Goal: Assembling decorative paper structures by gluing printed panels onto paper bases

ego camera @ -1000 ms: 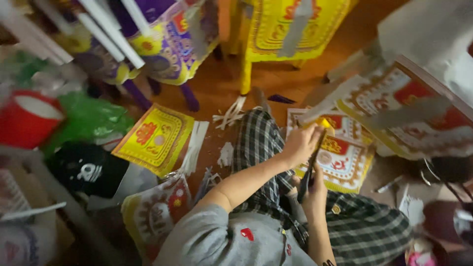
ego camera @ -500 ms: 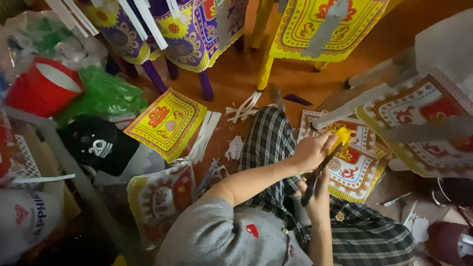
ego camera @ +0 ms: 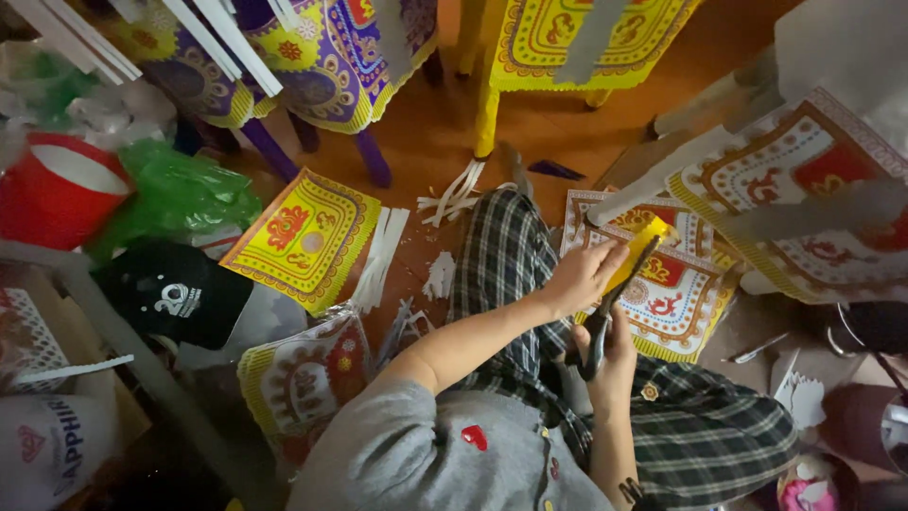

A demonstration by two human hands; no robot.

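- The orange-brown wooden floor (ego camera: 430,142) fills the middle of the frame and serves as the work area, so printed sheets and white trimmings lie spread all around the seated person's legs in dark checked trousers (ego camera: 511,265).
- Along the top edge stand tall paper-covered pieces, a purple and yellow patterned one (ego camera: 322,57) at upper left and a yellow one (ego camera: 567,38) at upper centre, set back from the cutting spot, probably to keep them clear.
- A red and white patterned panel with grey strips (ego camera: 804,189) leans in at the upper right, near the hands.
- A flat yellow printed paper sheet with a red motif (ego camera: 303,237) lies left of centre on the floor, with white paper strips (ego camera: 383,255) just beside it.
- A red plastic bucket (ego camera: 57,194) and a crumpled green plastic bag (ego camera: 175,194) sit at the far left, well apart from the work.
- The left hand (ego camera: 582,274), right of centre, pinches a small bright yellow paper piece (ego camera: 648,241) with narrow fingers, holding it up above the lap so the blades can reach it.
- The right hand (ego camera: 615,355), just below, has its fingers closed through the handles of dark metal scissors (ego camera: 615,303), blades angled up towards the yellow piece; whether they bite it I cannot tell.
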